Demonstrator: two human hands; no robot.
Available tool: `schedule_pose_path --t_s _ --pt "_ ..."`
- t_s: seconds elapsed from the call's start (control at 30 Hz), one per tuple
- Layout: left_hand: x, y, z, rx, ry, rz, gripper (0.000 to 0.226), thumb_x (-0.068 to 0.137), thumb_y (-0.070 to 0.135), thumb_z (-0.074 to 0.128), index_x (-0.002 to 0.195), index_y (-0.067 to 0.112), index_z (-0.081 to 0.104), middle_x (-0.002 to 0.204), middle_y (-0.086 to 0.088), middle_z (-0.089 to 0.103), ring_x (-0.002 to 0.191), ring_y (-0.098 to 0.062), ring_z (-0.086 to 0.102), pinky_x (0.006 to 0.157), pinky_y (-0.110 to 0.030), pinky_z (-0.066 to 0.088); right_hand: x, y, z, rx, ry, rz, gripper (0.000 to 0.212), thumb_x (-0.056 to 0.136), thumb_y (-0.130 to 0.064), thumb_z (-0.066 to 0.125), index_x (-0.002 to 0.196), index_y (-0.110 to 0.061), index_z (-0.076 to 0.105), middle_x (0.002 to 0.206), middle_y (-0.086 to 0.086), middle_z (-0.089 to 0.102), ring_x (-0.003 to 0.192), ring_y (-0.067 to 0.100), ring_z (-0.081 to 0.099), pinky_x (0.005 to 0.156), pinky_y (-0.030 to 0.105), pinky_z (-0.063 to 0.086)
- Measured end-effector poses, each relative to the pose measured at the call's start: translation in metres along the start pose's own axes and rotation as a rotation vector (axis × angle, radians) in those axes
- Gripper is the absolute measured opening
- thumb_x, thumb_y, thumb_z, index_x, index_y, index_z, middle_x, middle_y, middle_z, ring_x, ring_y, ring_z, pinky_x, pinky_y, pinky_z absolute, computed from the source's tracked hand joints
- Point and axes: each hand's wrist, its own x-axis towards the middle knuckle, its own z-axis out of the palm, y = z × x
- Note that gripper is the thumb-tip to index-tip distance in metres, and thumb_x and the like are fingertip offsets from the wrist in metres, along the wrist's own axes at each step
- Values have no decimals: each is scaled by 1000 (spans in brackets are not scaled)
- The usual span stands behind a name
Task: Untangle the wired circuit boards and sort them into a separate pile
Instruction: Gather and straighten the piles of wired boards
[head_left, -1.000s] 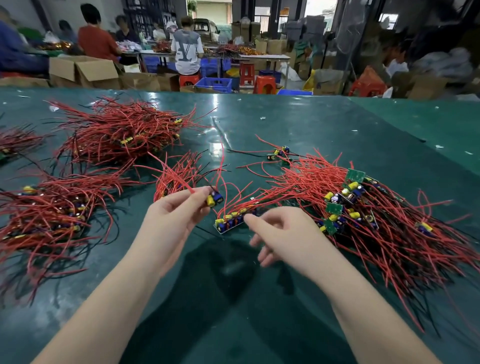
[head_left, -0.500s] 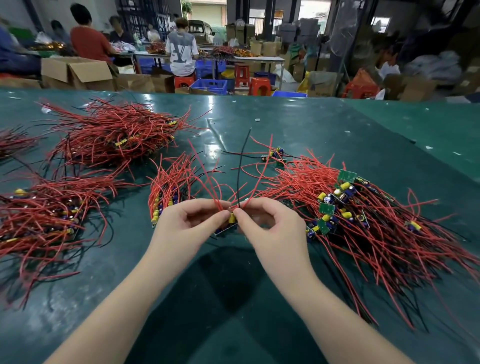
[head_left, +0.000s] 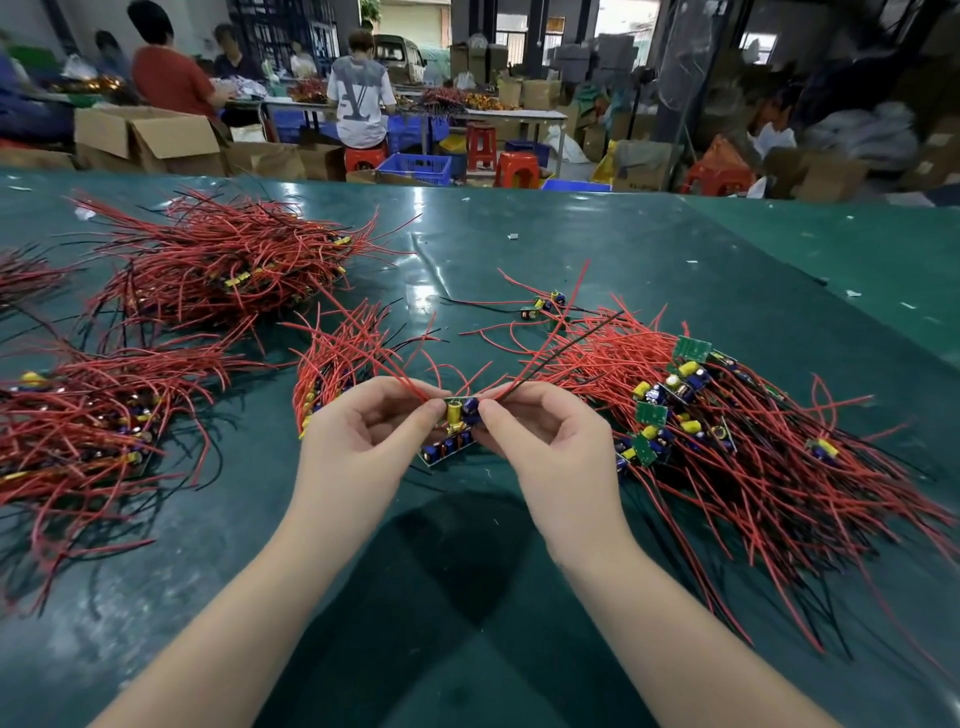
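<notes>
My left hand (head_left: 363, 441) and my right hand (head_left: 545, 441) meet at the table's middle and both pinch a small circuit board (head_left: 460, 413) with yellow and blue parts, lifted just above the table. Its red and black wires fan up to both sides. Another board (head_left: 447, 451) lies flat right under it. A big tangled heap of wired boards (head_left: 727, 431) lies to the right of my right hand. A small bundle of boards (head_left: 337, 364) lies just beyond my left hand.
Larger bundles lie at the back left (head_left: 218, 265) and at the left edge (head_left: 88, 421). A couple of loose boards (head_left: 543, 306) sit beyond the heap. The green table (head_left: 467, 597) runs far back; people, boxes and stools stand beyond its edge.
My two hands came together on one board and lifted it slightly; its wires now spread up and outwards to both sides.
</notes>
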Motion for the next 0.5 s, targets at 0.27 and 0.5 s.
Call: schedule_pose_path --t_s 0.27,0.5 --pt "1 -2 2 24 -23 10 10 88 -4 61 83 5 63 83 -3 69 81 -17 65 86 -43 57 2 1 3 71 -2 22 18 82 4 67 77 -13 69 83 15 71 83 29 68 87 52 54" --pt "1 -5 4 -162 12 -128 3 88 3 61 89 5 61 91 -25 67 83 -24 66 78 -31 58 2 1 4 152 -20 35 29 78 16 64 75 -12 60 75 1 70 71 10 66 67 19 52"
